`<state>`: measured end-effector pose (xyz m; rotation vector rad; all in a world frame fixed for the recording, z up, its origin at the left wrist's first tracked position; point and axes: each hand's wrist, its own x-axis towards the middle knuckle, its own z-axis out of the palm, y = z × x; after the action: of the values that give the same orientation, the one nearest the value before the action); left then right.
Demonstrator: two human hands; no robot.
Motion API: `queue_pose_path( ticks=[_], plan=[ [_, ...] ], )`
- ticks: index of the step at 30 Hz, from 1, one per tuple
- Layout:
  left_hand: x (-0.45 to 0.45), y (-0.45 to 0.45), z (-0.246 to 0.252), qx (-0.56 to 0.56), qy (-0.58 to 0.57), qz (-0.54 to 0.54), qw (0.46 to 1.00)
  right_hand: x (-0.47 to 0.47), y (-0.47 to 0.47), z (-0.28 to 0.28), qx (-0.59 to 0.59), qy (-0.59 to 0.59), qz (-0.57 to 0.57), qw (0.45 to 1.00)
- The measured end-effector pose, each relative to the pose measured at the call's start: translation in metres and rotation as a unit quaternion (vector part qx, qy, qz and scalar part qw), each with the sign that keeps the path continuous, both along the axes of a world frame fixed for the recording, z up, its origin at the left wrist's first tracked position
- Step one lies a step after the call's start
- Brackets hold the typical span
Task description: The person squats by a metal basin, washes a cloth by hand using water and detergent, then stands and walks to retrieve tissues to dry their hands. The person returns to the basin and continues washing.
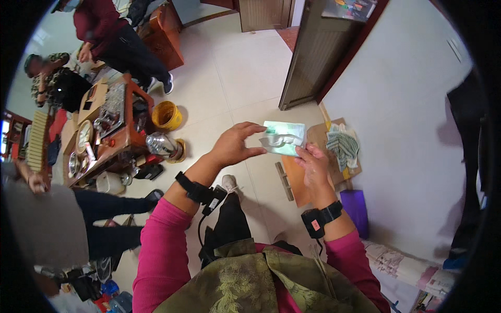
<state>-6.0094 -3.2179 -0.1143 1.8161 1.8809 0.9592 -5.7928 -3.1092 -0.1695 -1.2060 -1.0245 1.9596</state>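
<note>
A pale green and white soft pack of tissues (pixel 287 146) is held up in front of me at mid-picture, with a white tissue bulging from its slit. My right hand (pixel 315 166) pinches its lower right corner between thumb and fingers. At the pack's left edge is my left hand (pixel 235 144), its thumb and forefinger spread wide. Their tips reach that edge, but whether they touch it I cannot tell. Each wrist wears a black strap with a small cabled box.
Left, a wooden table (pixel 137 133) bears dishes and metalware, beside a yellow bucket (pixel 167 116) and a metal flask (pixel 160 144). Several people are at the left. An open door (pixel 313 58) stands ahead; cardboard (pixel 321 139), a striped cloth (pixel 342 144) and a purple bag (pixel 355 211) lie along the right wall.
</note>
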Motion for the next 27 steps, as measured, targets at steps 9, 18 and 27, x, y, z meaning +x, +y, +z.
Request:
queue_pose_path(
  ticks=[9, 18, 27],
  plan=[
    [-0.191, 0.133, -0.023, -0.111, 0.013, 0.019, 0.994, -0.226, 0.094, 0.022, 0.030, -0.066, 0.010, 0.997],
    [-0.383, 0.315, -0.019, -0.249, -0.225, -0.050, 0.941, -0.408, 0.277, -0.015, 0.034, -0.079, 0.025, 0.996],
    [-0.569, 0.495, 0.008, -0.266, -0.494, -0.083, 0.824, -0.567, 0.471, 0.006, 0.007, -0.129, 0.046, 0.991]
  ],
)
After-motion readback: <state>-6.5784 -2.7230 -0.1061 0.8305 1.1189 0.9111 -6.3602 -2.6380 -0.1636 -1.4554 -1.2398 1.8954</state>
